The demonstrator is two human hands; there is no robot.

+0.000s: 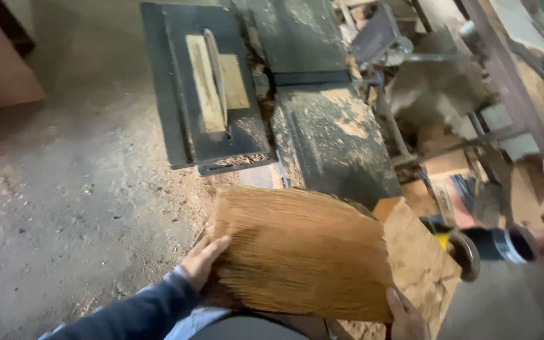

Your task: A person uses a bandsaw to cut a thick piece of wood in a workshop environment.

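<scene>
A wood slab (300, 252), orange-brown with coarse grain lines, fills the lower middle of the frame, tilted so that its broad face looks up at the camera. The left hand (201, 259) lies against its left edge, fingers stretched flat along the wood and thumb underneath, gripping that edge. A dark blue sleeve (130, 313) runs from the wrist to the bottom left. The right hand (404, 318) shows only partly at the bottom edge, fingers curled up onto the slab's lower right corner and holding it; the rest of that hand is out of frame.

Just behind the slab's right side, a lighter board (420, 264), speckled with dust, sticks out toward the lower right. Right of it sits a power tool (489, 245) with a black body, a yellow part and a round disc.

Above the slab stands the saw counter (338, 141), a dark metal top thick with sawdust. To its left, in the upper middle, a second dark plate (187, 129) carries a pale wooden insert (206, 85) with a saw blade (216, 75) standing upright in its slot. Metal frame bars (511, 88) and cluttered scraps fill the upper right. The grey concrete floor (64, 189) takes up the left half, with sawdust scattered near the machine's foot.
</scene>
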